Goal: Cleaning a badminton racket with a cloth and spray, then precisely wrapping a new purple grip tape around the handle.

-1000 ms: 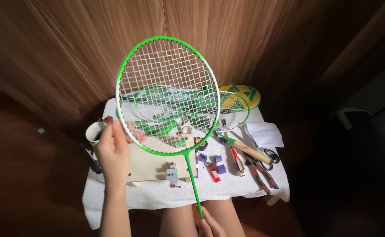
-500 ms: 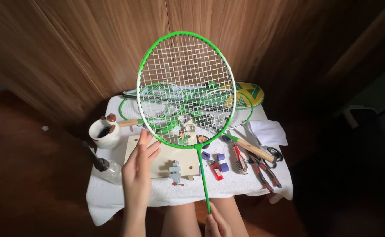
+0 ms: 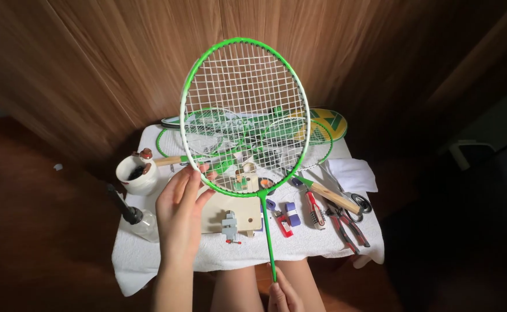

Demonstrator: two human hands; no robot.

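I hold a green badminton racket with white strings upright in front of me. My right hand grips the bottom of its thin green shaft at the lower edge of the view. My left hand is raised with fingers spread, its fingertips touching the lower left of the racket's rim. Behind the strings, more green rackets lie on a small table draped in a white cloth.
A wooden board with a small metal clamp lies on the cloth. To the right are pliers, scissors, grip tape rolls and a wooden-handled tool. A white cup and a bottle stand at left. A wood wall rises behind.
The racket swung right and more upright. My left hand let go of the rim, opened, then rose again so its fingertips meet the lower left rim.
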